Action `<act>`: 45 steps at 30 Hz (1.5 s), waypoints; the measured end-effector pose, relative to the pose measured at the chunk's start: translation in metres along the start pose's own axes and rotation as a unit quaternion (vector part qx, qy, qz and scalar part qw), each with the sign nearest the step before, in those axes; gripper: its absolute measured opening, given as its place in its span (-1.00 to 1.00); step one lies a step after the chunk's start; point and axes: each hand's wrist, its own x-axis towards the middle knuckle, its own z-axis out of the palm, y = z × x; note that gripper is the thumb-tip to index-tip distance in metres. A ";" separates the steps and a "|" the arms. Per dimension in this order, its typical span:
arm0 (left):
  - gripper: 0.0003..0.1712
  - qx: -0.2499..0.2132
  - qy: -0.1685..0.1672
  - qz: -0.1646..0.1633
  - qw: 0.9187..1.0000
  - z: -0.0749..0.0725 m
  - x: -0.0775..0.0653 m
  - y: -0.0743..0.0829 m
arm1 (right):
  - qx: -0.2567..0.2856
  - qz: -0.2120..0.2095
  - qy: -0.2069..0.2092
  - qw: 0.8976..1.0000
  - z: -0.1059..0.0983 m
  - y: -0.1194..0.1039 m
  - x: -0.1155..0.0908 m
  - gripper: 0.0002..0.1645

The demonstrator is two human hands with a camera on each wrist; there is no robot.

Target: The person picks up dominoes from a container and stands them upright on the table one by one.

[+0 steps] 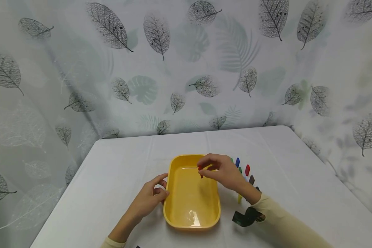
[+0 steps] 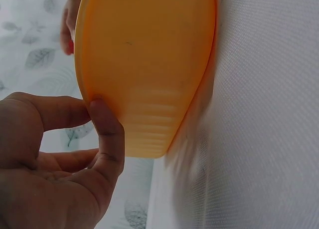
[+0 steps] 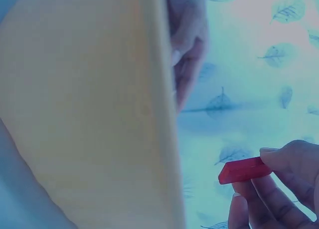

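A yellow plastic tray (image 1: 192,203) with rounded corners sits on the white table. At its left side, my left hand (image 1: 146,199) pinches the rim; in the left wrist view the thumb (image 2: 107,131) lies against the outer wall (image 2: 149,54). Over the upper right part of the tray, my right hand (image 1: 223,172) holds a small red block (image 3: 243,170) between thumb and fingers. That block has flat faces and an angled end, and it is above the tray floor.
Several small coloured blocks lie right of the tray, partly hidden by my right hand and forearm: a blue block (image 1: 237,162), another red block (image 1: 247,169), a black block (image 1: 251,180) and a yellow piece (image 1: 239,198). A leaf-patterned curtain (image 1: 179,69) hangs behind the table (image 1: 124,162).
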 end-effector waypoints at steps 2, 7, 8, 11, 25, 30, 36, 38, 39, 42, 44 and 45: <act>-0.30 0.000 0.000 0.000 1.000 0.000 -0.001 0.000 | 0.015 0.001 0.002 1.000 -0.005 -0.003 -0.002 -0.73; -0.30 0.001 0.001 -0.001 1.000 0.000 -0.001 0.001 | 0.031 -0.002 0.012 0.999 -0.021 -0.009 -0.008 -0.73; -0.30 0.001 0.002 -0.002 1.000 0.000 -0.001 0.001 | 0.031 0.000 0.015 0.999 -0.025 -0.010 -0.010 -0.73; -0.30 0.001 0.002 -0.001 1.000 0.000 -0.001 0.001 | 0.028 0.005 0.023 0.999 -0.038 -0.012 -0.014 -0.73; -0.31 -0.002 -0.001 -0.005 1.000 -0.001 0.003 0.001 | -0.008 0.016 0.067 0.998 -0.101 0.002 -0.028 -0.70; -0.31 0.003 0.005 -0.011 1.000 -0.002 0.002 0.000 | -0.015 0.033 0.071 0.997 -0.117 0.016 -0.031 -0.70; -0.31 0.001 0.005 -0.015 1.000 -0.004 0.001 0.000 | -0.024 0.057 0.050 0.997 -0.134 0.036 -0.035 -0.68; -0.31 -0.001 0.000 -0.012 1.000 -0.004 0.002 -0.001 | -0.029 0.066 0.044 0.996 -0.139 0.042 -0.036 -0.69; -0.31 -0.002 -0.001 -0.011 1.000 -0.003 0.002 0.000 | -0.031 0.069 0.043 0.996 -0.141 0.045 -0.036 -0.68; -0.31 -0.004 0.000 -0.011 1.000 -0.003 0.003 -0.001 | -0.034 0.080 0.039 0.995 -0.147 0.054 -0.036 -0.68; -0.31 -0.006 0.000 -0.011 1.000 -0.002 0.004 0.000 | -0.035 0.090 0.037 0.995 -0.149 0.061 -0.036 -0.68; -0.31 -0.007 -0.001 -0.011 1.000 -0.002 0.004 0.000 | -0.036 0.096 0.038 0.994 -0.150 0.065 -0.036 -0.68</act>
